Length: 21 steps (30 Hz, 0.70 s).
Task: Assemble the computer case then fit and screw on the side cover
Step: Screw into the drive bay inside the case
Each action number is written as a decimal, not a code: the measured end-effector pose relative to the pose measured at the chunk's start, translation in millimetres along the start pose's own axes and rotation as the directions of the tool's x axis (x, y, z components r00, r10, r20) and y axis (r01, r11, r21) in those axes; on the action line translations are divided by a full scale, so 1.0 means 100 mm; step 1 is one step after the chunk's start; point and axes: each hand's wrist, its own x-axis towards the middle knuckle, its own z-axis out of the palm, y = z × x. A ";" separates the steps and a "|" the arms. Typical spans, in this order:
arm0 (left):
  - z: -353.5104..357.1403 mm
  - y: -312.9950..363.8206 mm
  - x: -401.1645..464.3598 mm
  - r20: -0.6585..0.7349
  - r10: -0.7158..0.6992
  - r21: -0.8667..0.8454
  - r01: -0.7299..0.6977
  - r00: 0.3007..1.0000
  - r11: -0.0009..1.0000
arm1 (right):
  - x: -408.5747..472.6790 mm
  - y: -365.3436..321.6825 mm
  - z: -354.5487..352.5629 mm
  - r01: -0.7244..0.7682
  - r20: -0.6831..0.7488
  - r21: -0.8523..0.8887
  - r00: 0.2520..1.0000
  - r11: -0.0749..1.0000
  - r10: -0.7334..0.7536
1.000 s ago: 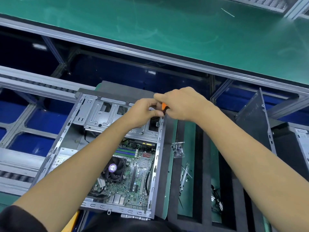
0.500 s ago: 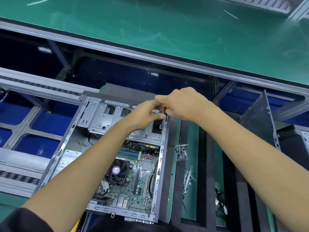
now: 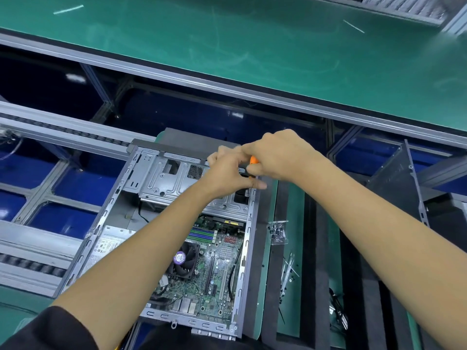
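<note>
Computer case [image 3: 177, 236] lies open on the green desk [image 3: 290, 248] before me. Since a second ago my hands barely shifted: right hand [image 3: 280, 155] grips the orange screwdriver [image 3: 253, 160], left hand [image 3: 228, 173] curls beside it, steadying; I judge the drive cage [image 3: 164, 180] screw is still going in.

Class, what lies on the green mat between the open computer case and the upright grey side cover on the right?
Head view: a small clear bag of screws, with loose cable ties nearer the camera.
</note>
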 end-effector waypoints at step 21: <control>0.08 0.01 0.12 -0.010 0.046 0.027 -0.046 0.999 0.999 | -0.21 0.11 0.19 -0.002 -0.061 0.168 0.998 0.986 0.012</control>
